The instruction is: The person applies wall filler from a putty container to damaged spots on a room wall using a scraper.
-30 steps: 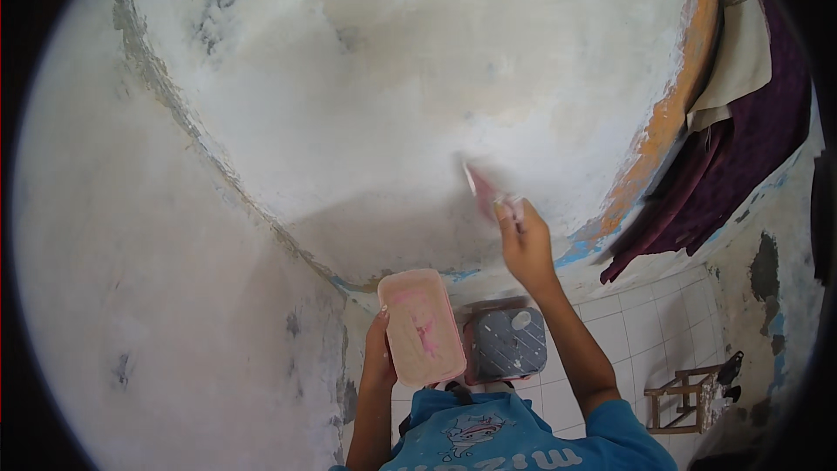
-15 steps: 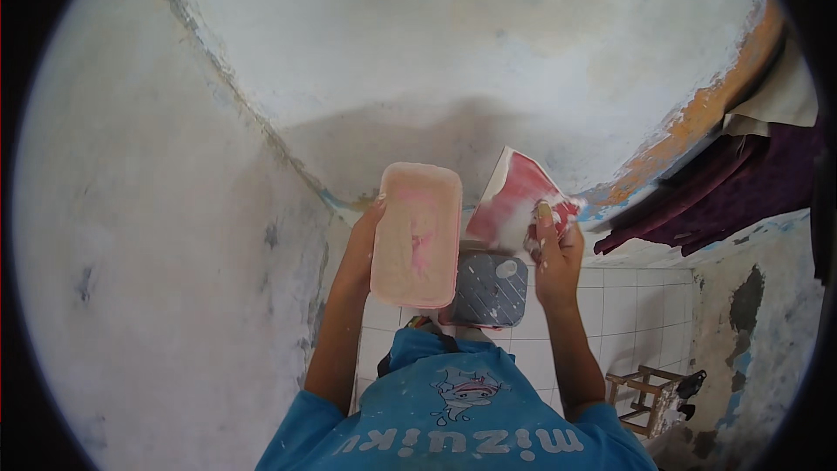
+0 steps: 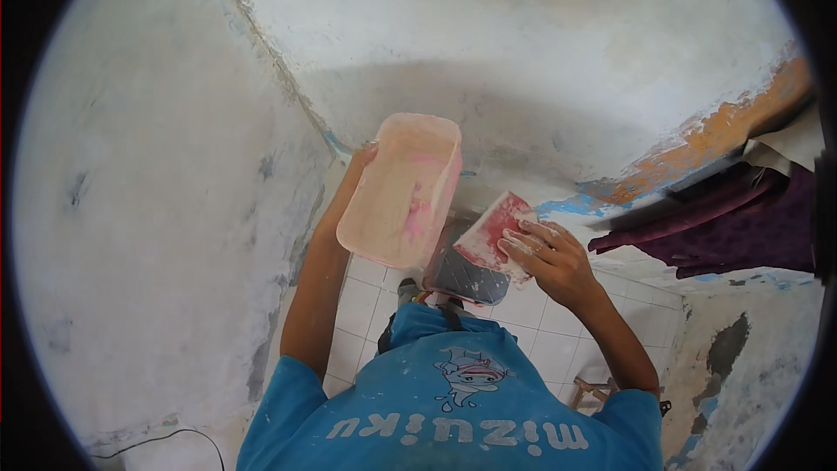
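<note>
My left hand [image 3: 364, 155] grips the far left edge of a pink plastic tub [image 3: 384, 209], its inside coated with pale, dried-looking filler and some pink showing through. The tub is tilted, its near end toward my left forearm. To the right of it, my right hand [image 3: 558, 260] is closed on a red putty spreader [image 3: 490, 234], with the fingers laid across its face. White filler smears the spreader and those fingers. Spreader and tub are apart.
Below stands a grey rectangular stool top [image 3: 466, 277] on white floor tiles [image 3: 357, 307]. Patchy plastered walls [image 3: 174, 209] meet in a corner ahead. Purple cloth [image 3: 724, 222] hangs at right, above a wooden stool [image 3: 593, 391]. A dark cable [image 3: 166, 436] runs at lower left.
The tub has tipped, its near end swinging left. My right hand has turned over, bringing the spreader lower and nearer the tub, fingers now across its face. The whole view has shifted.
</note>
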Demonstrator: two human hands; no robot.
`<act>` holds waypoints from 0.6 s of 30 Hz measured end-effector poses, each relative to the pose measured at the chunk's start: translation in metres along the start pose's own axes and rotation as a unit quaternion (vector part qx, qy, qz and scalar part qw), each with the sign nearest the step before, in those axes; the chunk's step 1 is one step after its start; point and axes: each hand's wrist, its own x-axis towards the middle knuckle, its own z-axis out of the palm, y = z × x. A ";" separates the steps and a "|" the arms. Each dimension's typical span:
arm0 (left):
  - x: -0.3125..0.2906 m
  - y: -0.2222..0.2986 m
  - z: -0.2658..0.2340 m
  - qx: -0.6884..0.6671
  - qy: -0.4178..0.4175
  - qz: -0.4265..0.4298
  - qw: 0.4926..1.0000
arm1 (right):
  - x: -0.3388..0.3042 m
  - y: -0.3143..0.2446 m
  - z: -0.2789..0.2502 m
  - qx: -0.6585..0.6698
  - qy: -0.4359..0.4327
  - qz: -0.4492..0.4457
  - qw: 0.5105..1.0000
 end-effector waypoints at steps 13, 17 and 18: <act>-0.032 -0.024 0.051 0.240 -0.025 0.053 0.969 | 0.036 0.022 -0.058 0.277 0.086 0.310 0.905; -0.038 -0.024 0.075 0.424 -0.014 0.096 0.900 | 0.041 0.035 -0.058 0.218 -0.060 0.310 0.923; -0.041 -0.020 0.083 0.476 0.002 0.096 0.874 | 0.039 0.037 -0.053 0.200 -0.120 0.306 0.923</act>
